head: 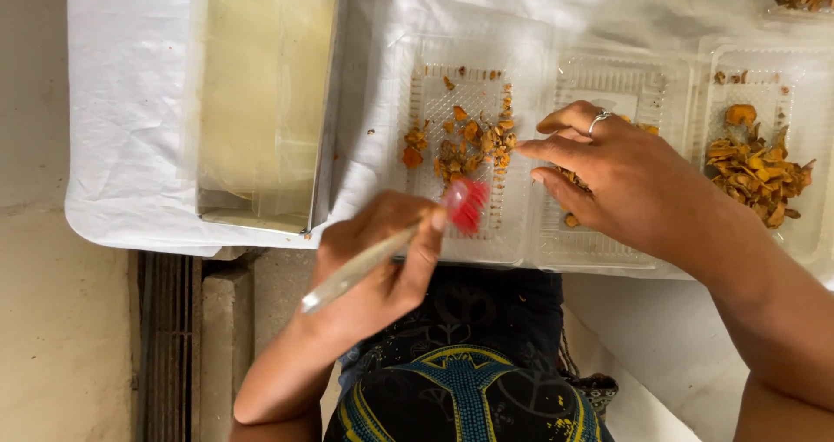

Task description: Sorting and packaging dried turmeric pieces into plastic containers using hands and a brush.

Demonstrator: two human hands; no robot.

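My left hand (pixel 382 255) grips a brush with a clear handle (pixel 356 268) and red bristles (pixel 466 204), held over the near edge of a clear plastic tray (pixel 417 168). That tray holds a scatter of dried orange-brown pieces (pixel 469 142). My right hand (pixel 621 177), with a ring on one finger, rests fingers down in the middle clear tray (pixel 608 81), covering more orange pieces. It holds nothing that I can see.
A third clear tray (pixel 804 68) at the right holds a pile of orange pieces (pixel 754 168). White sheeting (pixel 130 103) covers the table. A pale translucent rectangular container (pixel 261 94) sits at the left. Bare floor (pixel 61 320) lies below the table edge.
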